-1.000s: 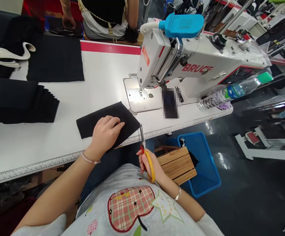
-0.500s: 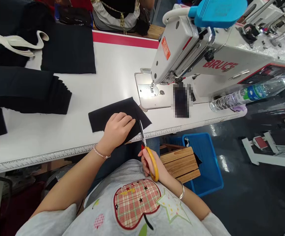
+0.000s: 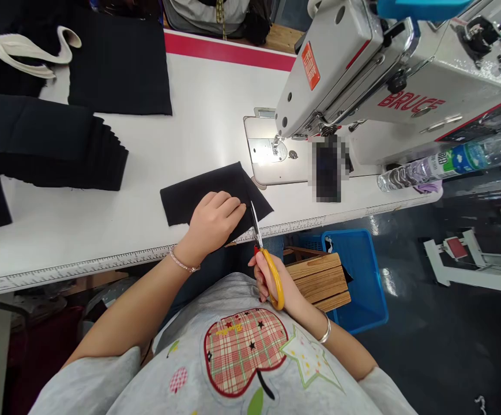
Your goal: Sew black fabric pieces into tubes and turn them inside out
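A folded piece of black fabric [image 3: 189,196] lies on the white table near its front edge, one part hanging over the ruler strip. My left hand [image 3: 218,219] is closed on this fabric, pressing it to the table with bent fingers. In my right hand [image 3: 271,276] is a pair of scissors [image 3: 273,276] with yellow handles, gripped at the handles just off the table edge. The blades point away from me and reach the fabric's right part, close beside my left fingertips. The blades look nearly together; whether cloth lies between them cannot be made out.
A white sewing machine [image 3: 388,86] stands at the right, its needle plate [image 3: 267,151] just beyond the fabric. A water bottle [image 3: 440,164] lies beside it. Stacked black pieces [image 3: 38,144] and a white strip [image 3: 21,49] are at the left. Below are a wooden stool [image 3: 319,279] and a blue bin [image 3: 365,288].
The view has shifted slightly, so the machine and table sit differently in it. Both hands, the fabric and the scissors keep nearly the same places relative to each other.
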Tool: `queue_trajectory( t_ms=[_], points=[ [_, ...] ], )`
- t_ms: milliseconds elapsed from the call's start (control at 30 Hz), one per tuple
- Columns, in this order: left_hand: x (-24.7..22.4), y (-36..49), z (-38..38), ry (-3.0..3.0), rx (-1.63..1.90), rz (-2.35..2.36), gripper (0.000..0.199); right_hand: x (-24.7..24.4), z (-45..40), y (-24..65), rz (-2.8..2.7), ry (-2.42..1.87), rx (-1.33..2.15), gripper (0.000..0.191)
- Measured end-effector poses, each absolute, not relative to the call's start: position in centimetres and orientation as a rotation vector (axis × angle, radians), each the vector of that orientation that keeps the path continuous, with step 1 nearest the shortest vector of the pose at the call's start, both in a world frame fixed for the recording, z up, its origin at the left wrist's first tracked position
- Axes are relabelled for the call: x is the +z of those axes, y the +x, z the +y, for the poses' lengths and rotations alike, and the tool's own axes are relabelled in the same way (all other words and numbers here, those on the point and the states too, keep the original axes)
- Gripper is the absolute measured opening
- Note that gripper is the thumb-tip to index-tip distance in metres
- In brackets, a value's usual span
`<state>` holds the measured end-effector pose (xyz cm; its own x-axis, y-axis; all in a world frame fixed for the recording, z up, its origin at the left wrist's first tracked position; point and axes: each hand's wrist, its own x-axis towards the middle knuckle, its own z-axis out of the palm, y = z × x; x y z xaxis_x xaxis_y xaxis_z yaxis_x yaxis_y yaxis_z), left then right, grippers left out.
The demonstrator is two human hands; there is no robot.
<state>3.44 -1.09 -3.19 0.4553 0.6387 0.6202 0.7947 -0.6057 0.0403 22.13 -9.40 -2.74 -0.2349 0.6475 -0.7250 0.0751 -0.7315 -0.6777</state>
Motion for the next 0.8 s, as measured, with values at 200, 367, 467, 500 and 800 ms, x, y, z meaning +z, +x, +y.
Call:
queue_trajectory(
  t_ms=[200,367,467,500,800],
  points=[
    [-3.19,3.43,-1.12,-2.452,-0.875,-1.238,0.014,-2.54,-9.27,21.98,-0.874,-1.665,2.013,0.067],
    [-3.17,3.40,-1.11,-2.444,-0.883,-1.234,0.013,-2.41,-9.29,21.86,-0.880,-1.683,2.012,0.067],
    [-3.16,3.35,-1.13,-2.440,-0.891,-1.239,0.014,-2.45,-9.37,21.83,-0.879,-1.697,2.011,0.067],
    [-3.17,3.34,-1.14,-2.439,-0.895,-1.240,0.014,-2.50,-9.39,21.83,-0.878,-1.698,2.013,0.066],
    [-3.41,3.37,-1.11,-2.437,-0.910,-1.248,0.013,-2.87,-9.52,22.02,-0.866,-1.660,2.042,0.064]
  ],
)
